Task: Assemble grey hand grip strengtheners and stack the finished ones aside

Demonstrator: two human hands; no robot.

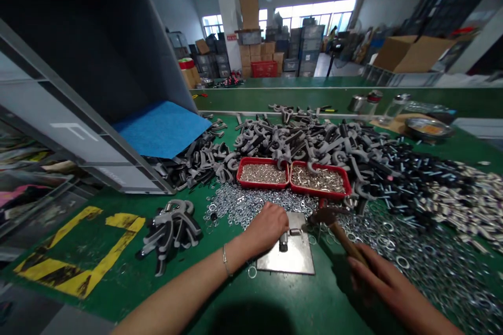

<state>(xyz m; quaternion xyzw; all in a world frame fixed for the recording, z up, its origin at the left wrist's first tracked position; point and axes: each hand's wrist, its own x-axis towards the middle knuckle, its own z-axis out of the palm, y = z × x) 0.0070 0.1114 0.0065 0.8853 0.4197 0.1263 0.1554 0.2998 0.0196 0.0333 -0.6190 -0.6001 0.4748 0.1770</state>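
Apparently a small factory floor, with a green workbench [129, 277] heaped with steel washers [243, 207] and plastic crates [308, 47] stacked beyond.

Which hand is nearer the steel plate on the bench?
Left. The left hand lies over the plate's upper left corner. The right hand is apart from the steel plate, off to its right, gripping a wooden-handled hammer.

Bright daylight comes from the windows [316, 14] far ahead, and they look nearly burned white. Well before these windows, a dark shadow [343, 293] lies under my right hand [387, 282], and the picture edges bend.
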